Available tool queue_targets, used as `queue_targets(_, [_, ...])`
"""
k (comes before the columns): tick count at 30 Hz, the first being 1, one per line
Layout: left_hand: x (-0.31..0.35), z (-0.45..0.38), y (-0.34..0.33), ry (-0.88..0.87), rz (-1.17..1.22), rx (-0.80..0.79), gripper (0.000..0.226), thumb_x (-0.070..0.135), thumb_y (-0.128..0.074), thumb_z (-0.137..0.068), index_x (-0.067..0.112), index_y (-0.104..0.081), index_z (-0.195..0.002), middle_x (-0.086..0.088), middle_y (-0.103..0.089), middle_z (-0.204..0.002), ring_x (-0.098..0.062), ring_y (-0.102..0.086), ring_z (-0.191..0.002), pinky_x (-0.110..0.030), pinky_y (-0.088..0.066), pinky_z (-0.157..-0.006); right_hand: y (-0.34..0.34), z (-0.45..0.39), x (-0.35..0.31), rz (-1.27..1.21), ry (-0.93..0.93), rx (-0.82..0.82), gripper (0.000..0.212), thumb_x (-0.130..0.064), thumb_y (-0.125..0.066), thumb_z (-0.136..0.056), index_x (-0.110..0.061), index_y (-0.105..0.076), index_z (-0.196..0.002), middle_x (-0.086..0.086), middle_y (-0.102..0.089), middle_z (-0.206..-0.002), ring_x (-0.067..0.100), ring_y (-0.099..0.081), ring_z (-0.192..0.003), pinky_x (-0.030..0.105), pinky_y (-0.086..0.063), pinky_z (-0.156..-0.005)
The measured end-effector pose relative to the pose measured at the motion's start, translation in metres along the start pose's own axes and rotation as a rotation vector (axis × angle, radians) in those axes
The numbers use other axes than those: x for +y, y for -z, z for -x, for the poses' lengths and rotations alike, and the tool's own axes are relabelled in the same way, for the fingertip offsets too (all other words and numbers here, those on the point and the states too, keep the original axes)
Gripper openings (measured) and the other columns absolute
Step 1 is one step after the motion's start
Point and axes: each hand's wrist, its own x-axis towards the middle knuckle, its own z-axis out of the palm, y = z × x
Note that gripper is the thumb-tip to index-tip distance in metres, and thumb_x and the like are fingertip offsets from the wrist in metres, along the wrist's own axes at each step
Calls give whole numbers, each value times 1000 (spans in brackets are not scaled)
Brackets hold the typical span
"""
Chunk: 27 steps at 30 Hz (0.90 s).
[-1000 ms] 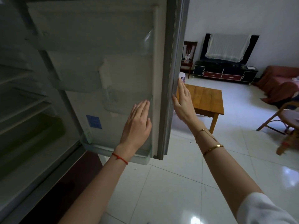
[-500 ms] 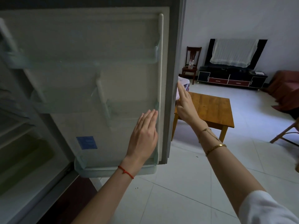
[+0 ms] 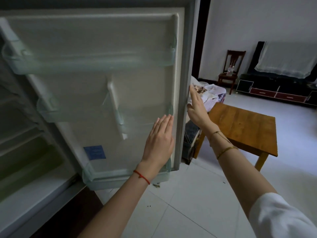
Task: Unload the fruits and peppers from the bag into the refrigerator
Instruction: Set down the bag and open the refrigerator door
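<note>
The refrigerator door (image 3: 96, 86) stands open in front of me, its inner side with clear plastic racks facing me. My left hand (image 3: 159, 141) lies flat, fingers straight, against the inner panel near the door's right edge. My right hand (image 3: 197, 109) is flat with straight fingers at the door's outer edge. The refrigerator's dark interior with shelves (image 3: 22, 138) shows at the left. A pale patterned bag (image 3: 212, 95) lies behind the door on the wooden table (image 3: 243, 127), partly hidden. No fruits or peppers are visible.
White tiled floor (image 3: 180, 212) stretches below and to the right. A wooden chair (image 3: 230, 69) with bottles stands by the far wall. A low dark TV cabinet (image 3: 277, 90) with a cloth-covered screen fills the back right.
The door has swung wider toward the right with both hands on it. My view has shifted, and more of the table and bag shows past the door edge.
</note>
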Motion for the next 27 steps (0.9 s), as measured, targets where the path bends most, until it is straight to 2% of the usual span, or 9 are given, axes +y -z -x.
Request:
queue_targets(5, [4, -23, -13, 84, -32, -9, 59, 20, -30, -96, 7, -25, -153, -9, -32, -159, -21, -25, -149, -38, -16, -124, -3, -30, 13, -54, 16, -68, 80, 6, -44, -88, -19, -11, -156, 2, -17, -162, 19, -15, -149, 35, -15, -122])
queue_targets(9, [8, -35, -21, 133, -71, 3, 58, 15, -39, -96, 5, -26, -152, -11, -32, -158, -23, -24, -149, -36, -9, -125, -5, -48, 22, -35, 43, -109, 74, 2, -41, -91, -16, -10, -156, 3, -14, -163, 19, -11, -150, 31, -10, -121])
queue_targets(13, [14, -43, -26, 180, -103, 15, 60, 13, -41, -98, 6, -21, -154, -10, -26, -161, -22, -17, -151, -34, -3, -124, -6, -62, 30, -82, 61, -150, 76, 1, -39, -88, -18, -11, -156, 4, -16, -163, 23, -15, -149, 42, -18, -122])
queue_targets(18, [22, -44, -30, 262, -128, 10, 61, 15, -38, -100, 9, -14, -156, -7, -15, -164, -19, -7, -153, -33, 2, -124, -4, -67, 36, -116, 68, -189, 72, -4, -40, -91, -19, -12, -156, 5, -19, -162, 25, -17, -148, 43, -17, -122])
queue_targets(23, [26, -35, -27, 355, -138, 14, 62, 16, -39, -100, 11, -14, -156, -6, -14, -165, -18, -6, -153, -35, -5, -126, 1, -45, 44, -120, 125, -188, 69, -11, -44, -94, -18, -14, -156, 6, -20, -161, 23, -18, -148, 45, -18, -122])
queue_targets(27, [30, -20, -17, 404, -138, 40, 59, 13, -42, -97, 7, -25, -153, -9, -25, -162, -21, -17, -151, -38, -12, -125, 6, -15, 48, -149, 174, -201, 66, -25, -49, -98, -15, -16, -155, 5, -23, -160, 21, -20, -148, 45, -21, -121])
